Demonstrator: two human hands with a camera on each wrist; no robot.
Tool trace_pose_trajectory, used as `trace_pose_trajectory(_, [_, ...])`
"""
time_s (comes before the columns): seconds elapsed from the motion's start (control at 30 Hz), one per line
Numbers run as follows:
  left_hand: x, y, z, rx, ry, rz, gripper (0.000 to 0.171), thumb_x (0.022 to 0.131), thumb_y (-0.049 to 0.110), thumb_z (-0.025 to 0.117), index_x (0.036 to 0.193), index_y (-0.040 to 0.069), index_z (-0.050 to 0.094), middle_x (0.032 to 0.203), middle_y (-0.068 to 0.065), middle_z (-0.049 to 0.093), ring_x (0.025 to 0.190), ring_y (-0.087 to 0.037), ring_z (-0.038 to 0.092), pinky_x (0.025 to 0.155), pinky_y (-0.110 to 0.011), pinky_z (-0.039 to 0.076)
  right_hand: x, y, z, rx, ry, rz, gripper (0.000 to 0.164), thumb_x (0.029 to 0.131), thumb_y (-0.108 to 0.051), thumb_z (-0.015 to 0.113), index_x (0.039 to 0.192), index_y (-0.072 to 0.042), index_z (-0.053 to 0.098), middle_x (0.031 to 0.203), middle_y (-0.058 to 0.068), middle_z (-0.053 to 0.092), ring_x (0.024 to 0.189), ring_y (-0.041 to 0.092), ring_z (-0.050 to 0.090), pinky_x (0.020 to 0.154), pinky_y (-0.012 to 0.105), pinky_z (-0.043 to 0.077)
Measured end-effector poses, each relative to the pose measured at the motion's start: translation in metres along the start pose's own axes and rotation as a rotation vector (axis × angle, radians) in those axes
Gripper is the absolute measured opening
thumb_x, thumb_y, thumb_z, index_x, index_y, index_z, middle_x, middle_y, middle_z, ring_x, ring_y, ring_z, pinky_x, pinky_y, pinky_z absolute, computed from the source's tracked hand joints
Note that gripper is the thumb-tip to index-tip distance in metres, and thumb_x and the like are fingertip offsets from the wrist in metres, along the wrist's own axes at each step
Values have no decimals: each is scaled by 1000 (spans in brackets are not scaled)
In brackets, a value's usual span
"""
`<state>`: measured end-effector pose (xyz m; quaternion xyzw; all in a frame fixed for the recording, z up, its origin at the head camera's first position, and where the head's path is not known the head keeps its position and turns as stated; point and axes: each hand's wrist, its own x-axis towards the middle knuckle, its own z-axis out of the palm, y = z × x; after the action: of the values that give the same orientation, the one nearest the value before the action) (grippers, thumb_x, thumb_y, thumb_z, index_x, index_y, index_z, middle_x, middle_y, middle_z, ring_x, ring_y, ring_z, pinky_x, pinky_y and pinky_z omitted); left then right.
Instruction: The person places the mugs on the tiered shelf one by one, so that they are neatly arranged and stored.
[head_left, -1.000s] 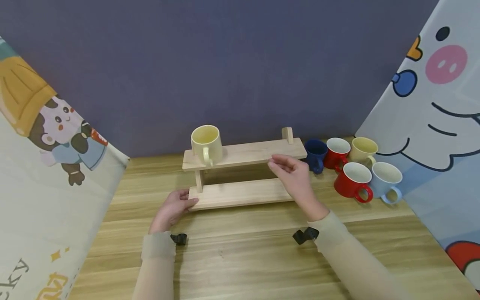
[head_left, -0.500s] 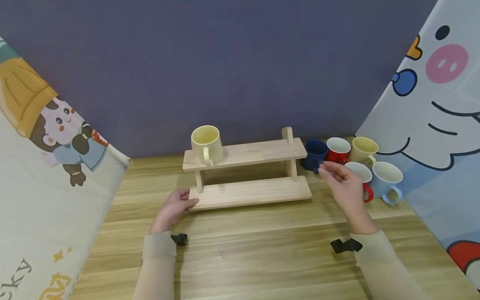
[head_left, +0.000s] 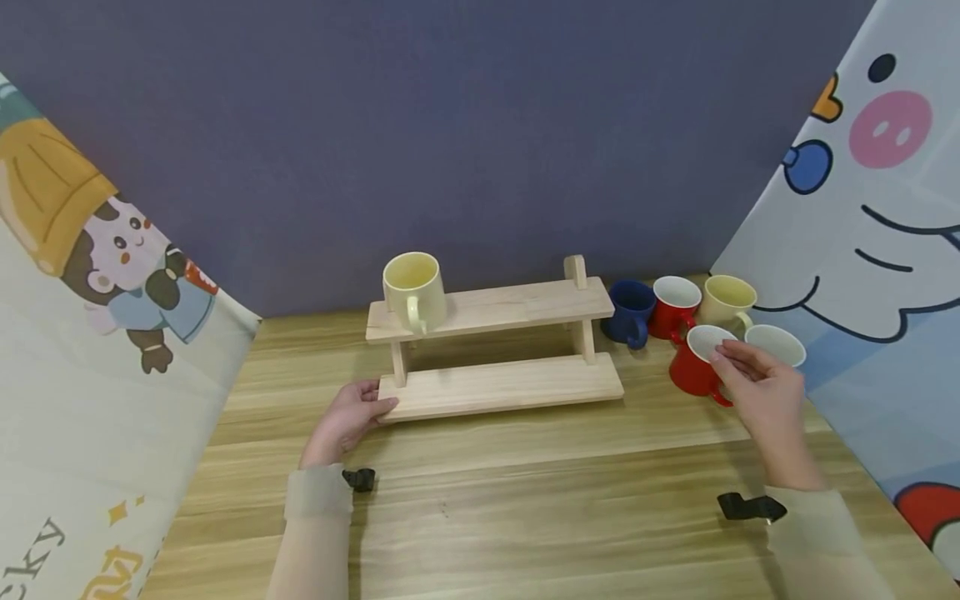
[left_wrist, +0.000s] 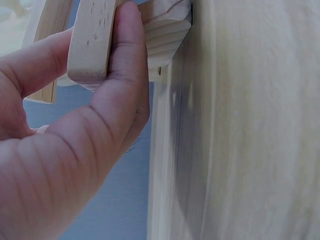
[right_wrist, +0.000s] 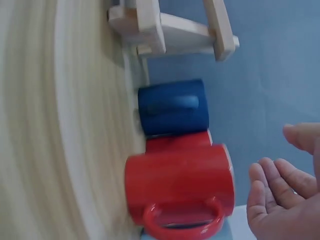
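Note:
My left hand (head_left: pixel 347 423) grips the left end of the lower board of a two-tier wooden shelf (head_left: pixel 498 387). Up close in the left wrist view, thumb and fingers pinch the board's end (left_wrist: pixel 91 42). A pale yellow mug (head_left: pixel 429 302) stands upright at the left of the top tier. Over on the right, my right hand (head_left: pixel 768 408) hovers beside the rim of the front red mug (head_left: pixel 688 372), holding nothing. In the right wrist view a gap separates the loosely bent fingers (right_wrist: pixel 295 182) from that mug's rim. The head view shows its handle partly behind the hand.
Right of the shelf stand a dark blue mug (head_left: pixel 628 310), another red mug (head_left: pixel 663 318), a second yellow mug (head_left: pixel 720 310) and a light blue mug (head_left: pixel 780 346) partly covered by my right hand. A dark wall panel (head_left: pixel 480 150) rises behind the wooden table (head_left: pixel 480 517).
My right hand has moved right, from the shelf's right end past the dark blue mug to the front red mug. The left hand keeps its grip on the shelf.

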<state>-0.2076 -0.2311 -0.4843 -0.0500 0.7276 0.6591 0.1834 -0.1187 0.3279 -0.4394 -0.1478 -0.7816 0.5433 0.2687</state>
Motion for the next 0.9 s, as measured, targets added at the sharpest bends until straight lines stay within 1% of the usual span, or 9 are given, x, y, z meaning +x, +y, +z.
trace_pose_trajectory(0.17, [0,-2,0,-26,3,-5,71,99,-2,64,153,-16,21,131,-29,53,103,-25,64,86,-32,56,1,10,-11,10,71,51,38,91,-12,79,123,7,70,96,-13,69,87,1,65,75,8,49])
trace_pose_trajectory(0.3, [-1,-2,-1,-9,4,-2,71,100,0,64,153,-16,21,131,-30,53,104,-25,63,85,-33,57,4,15,-17,-42,87,90,42,92,-18,79,126,5,69,96,-15,67,86,-3,63,73,6,48])
trace_pose_trajectory(0.47, [-3,-1,-2,23,9,-7,71,101,3,64,154,-15,20,136,-31,49,106,-26,62,85,-33,56,5,25,-25,-192,30,105,50,95,-31,74,126,7,67,85,-27,60,80,-9,57,66,7,46])
trace_pose_trajectory(0.53, [-3,0,-1,22,9,-11,73,101,4,65,155,-14,19,138,-31,47,108,-26,61,86,-33,56,5,31,-28,-268,-7,116,54,97,-37,71,127,7,67,83,-28,58,79,-8,54,64,9,45])
trace_pose_trajectory(0.6, [-3,0,-1,20,9,-13,74,101,4,65,155,-14,19,139,-31,46,109,-26,60,87,-32,56,6,37,-30,-344,-47,118,56,98,-42,66,126,7,67,85,-17,65,81,-1,54,62,14,44])
trace_pose_trajectory(0.67, [-2,1,-1,15,14,-13,74,100,4,66,155,-14,19,139,-31,46,108,-26,60,87,-33,55,6,41,-31,-410,-101,103,58,101,-44,61,126,8,67,94,1,71,86,9,54,63,20,45])
trace_pose_trajectory(0.77, [-2,1,0,15,14,-12,74,100,3,65,155,-14,19,139,-31,46,109,-27,60,88,-33,55,6,47,-32,-468,-154,60,57,104,-41,55,121,12,67,108,26,69,90,22,55,64,27,43])
trace_pose_trajectory(0.83, [-2,0,0,19,11,-12,74,100,3,65,155,-15,18,140,-32,45,110,-27,60,89,-33,55,6,51,-32,-469,-180,41,55,106,-38,53,117,14,68,108,29,69,89,17,56,66,25,43])
trace_pose_trajectory(0.9, [-1,0,0,16,11,-17,75,100,2,65,155,-14,18,141,-32,45,111,-28,59,89,-33,55,7,54,-33,-454,-194,30,54,107,-37,52,114,14,70,103,27,71,86,4,53,67,21,41])
